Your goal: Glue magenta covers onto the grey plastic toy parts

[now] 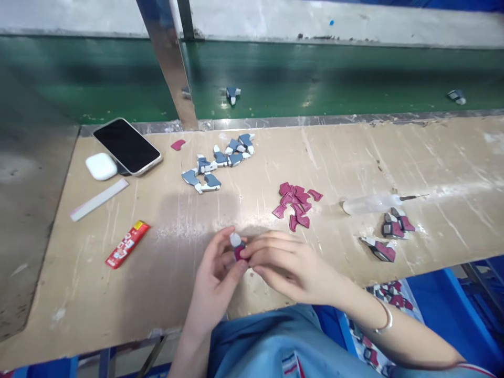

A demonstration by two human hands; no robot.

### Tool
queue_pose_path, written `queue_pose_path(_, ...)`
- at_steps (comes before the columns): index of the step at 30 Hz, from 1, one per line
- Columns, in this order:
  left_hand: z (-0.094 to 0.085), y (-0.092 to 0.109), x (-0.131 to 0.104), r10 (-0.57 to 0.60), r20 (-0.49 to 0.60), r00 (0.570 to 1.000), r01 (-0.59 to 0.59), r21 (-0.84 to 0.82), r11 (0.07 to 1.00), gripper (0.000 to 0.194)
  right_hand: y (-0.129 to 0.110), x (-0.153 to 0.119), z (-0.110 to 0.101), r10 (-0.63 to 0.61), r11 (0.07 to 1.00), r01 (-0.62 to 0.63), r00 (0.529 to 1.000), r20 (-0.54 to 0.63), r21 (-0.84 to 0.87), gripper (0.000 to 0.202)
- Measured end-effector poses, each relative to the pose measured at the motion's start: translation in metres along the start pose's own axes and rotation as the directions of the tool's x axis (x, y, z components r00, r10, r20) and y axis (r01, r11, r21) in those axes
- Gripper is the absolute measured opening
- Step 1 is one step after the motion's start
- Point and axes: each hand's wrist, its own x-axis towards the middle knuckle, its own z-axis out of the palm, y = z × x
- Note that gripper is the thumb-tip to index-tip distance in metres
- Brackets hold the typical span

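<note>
My left hand [216,273] and my right hand [285,265] meet over the front of the workbench [157,273], both pinching one small piece [237,247] that is white on top and dark red below. A loose pile of dark red flat pieces [296,205] lies just beyond my right hand. Farther back, several grey-and-white pieces [220,163] are scattered. Assembled grey, white and red parts [388,236] lie to the right.
A phone [126,145], a white earbud case [101,166], a pale strip [99,199] and a red packet [126,243] lie at left. A clear squeeze bottle with a needle tip [374,203] lies at right. A green conveyor belt [315,79] runs behind; a metal post [169,63] rises from it.
</note>
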Motion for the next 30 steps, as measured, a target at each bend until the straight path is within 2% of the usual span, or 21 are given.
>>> queue_pose_path(2,-0.004,0.004,-0.002,-0.023,-0.100,0.995,0.023,-0.007,1.000,0.048,0.013,0.030,-0.004,0.098,0.990,-0.096,0.995,-0.013,0.100,0.016)
queue_pose_path(3,-0.007,0.006,-0.004,-0.031,-0.155,0.987,0.031,-0.003,1.000,0.051,0.028,0.051,-0.007,0.156,0.984,-0.150,0.986,-0.052,0.097,0.019)
queue_pose_path(5,-0.013,0.009,-0.008,-0.044,-0.251,0.967,0.044,-0.002,0.999,0.057,0.071,0.104,-0.013,0.296,0.952,-0.304,0.939,-0.174,-0.022,0.025)
queue_pose_path(7,-0.018,0.009,-0.012,-0.061,-0.294,0.954,0.056,-0.025,0.998,0.062,0.121,0.165,-0.019,0.427,0.834,-0.496,0.857,-0.288,-0.240,0.033)
queue_pose_path(9,-0.024,0.000,-0.016,-0.087,-0.296,0.951,0.074,-0.056,0.996,0.065,0.165,0.223,-0.017,0.442,0.805,-0.530,0.836,-0.325,-0.266,0.047)
queue_pose_path(11,-0.030,-0.016,-0.015,-0.104,-0.273,0.957,0.085,-0.079,0.993,0.070,0.196,0.271,-0.008,0.449,0.810,-0.525,0.842,-0.299,-0.262,0.047)
queue_pose_path(13,-0.036,-0.034,-0.010,-0.095,-0.236,0.967,0.080,-0.070,0.994,0.080,0.216,0.302,0.004,0.439,0.828,-0.495,0.865,-0.245,-0.264,0.040)
queue_pose_path(15,-0.040,-0.046,-0.004,-0.077,-0.215,0.974,0.069,-0.044,0.997,0.088,0.229,0.317,0.010,0.422,0.841,-0.466,0.883,-0.207,-0.274,0.037)
queue_pose_path(17,-0.041,-0.049,-0.002,-0.079,-0.198,0.977,0.075,-0.029,0.997,0.090,0.235,0.319,0.007,0.408,0.848,-0.438,0.899,-0.162,-0.297,0.037)
queue_pose_path(19,-0.038,-0.043,-0.003,-0.082,-0.187,0.979,0.079,-0.025,0.997,0.083,0.234,0.313,-0.005,0.399,0.851,-0.408,0.912,-0.098,-0.330,0.033)
queue_pose_path(23,-0.039,-0.028,-0.001,-0.022,-0.257,0.966,0.013,-0.040,0.999,0.065,0.214,0.283,-0.036,0.386,0.858,-0.340,0.921,0.046,-0.385,0.031)
queue_pose_path(25,-0.038,-0.023,0.001,-0.001,-0.276,0.961,-0.008,-0.032,0.999,0.060,0.196,0.260,-0.049,0.377,0.862,-0.319,0.923,0.079,-0.393,0.027)
queue_pose_path(27,-0.033,-0.017,0.002,0.012,-0.283,0.959,-0.018,-0.019,1.000,0.059,0.170,0.228,-0.059,0.365,0.861,-0.310,0.929,0.066,-0.404,0.038)
queue_pose_path(29,-0.023,-0.009,0.001,0.036,-0.293,0.955,-0.043,-0.017,0.999,0.059,0.136,0.186,-0.063,0.321,0.885,-0.279,0.946,0.053,-0.374,0.042)
queue_pose_path(30,-0.017,-0.004,0.001,0.062,-0.286,0.956,-0.070,-0.016,0.997,0.058,0.116,0.162,-0.061,0.257,0.924,-0.224,0.964,0.066,-0.311,0.041)
